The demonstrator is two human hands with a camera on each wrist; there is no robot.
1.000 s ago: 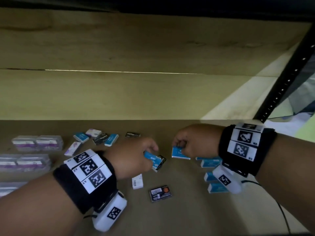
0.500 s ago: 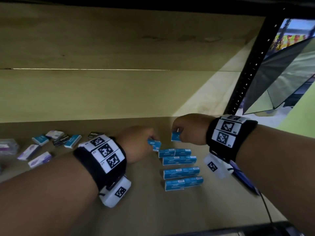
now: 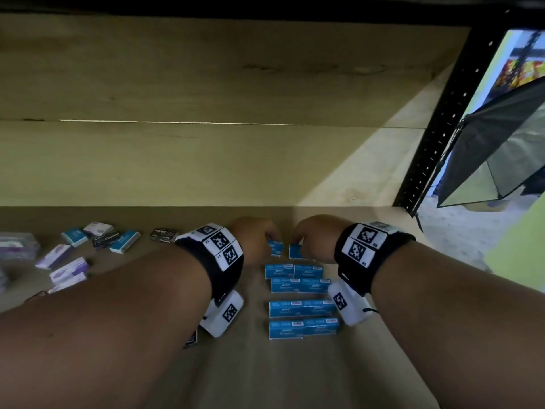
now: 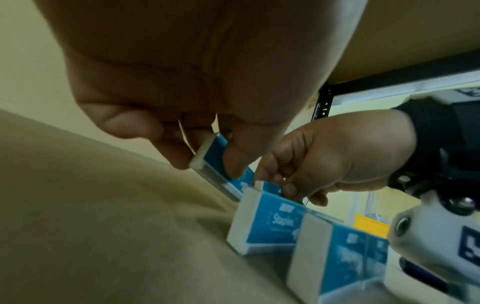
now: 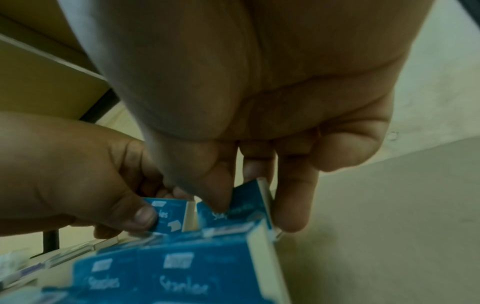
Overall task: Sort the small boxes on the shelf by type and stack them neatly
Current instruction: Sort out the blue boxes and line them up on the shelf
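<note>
Blue staple boxes lie in paired rows (image 3: 298, 287) on the brown shelf board (image 3: 295, 373), right of centre. At the far end of these rows my left hand (image 3: 259, 240) pinches one blue box (image 3: 275, 248) between thumb and fingers, low over the board; the same blue box (image 4: 218, 162) shows tilted in the left wrist view. My right hand (image 3: 312, 234) pinches a second blue box (image 3: 296, 250) beside it, and this box (image 5: 246, 203) also appears in the right wrist view. The two held boxes sit side by side, nearly touching.
Unsorted boxes lie at the left: purple-white ones (image 3: 63, 267), blue ones (image 3: 124, 242) and dark ones (image 3: 163, 234). A clear pack (image 3: 16, 246) lies at the far left edge. A black upright post (image 3: 451, 113) bounds the shelf on the right; a back wall (image 3: 177, 166) stands behind.
Both hands have carried their blue boxes rightward and down to the far end of the blue rows; the boxes now sit low, side by side. The view has shifted right.
</note>
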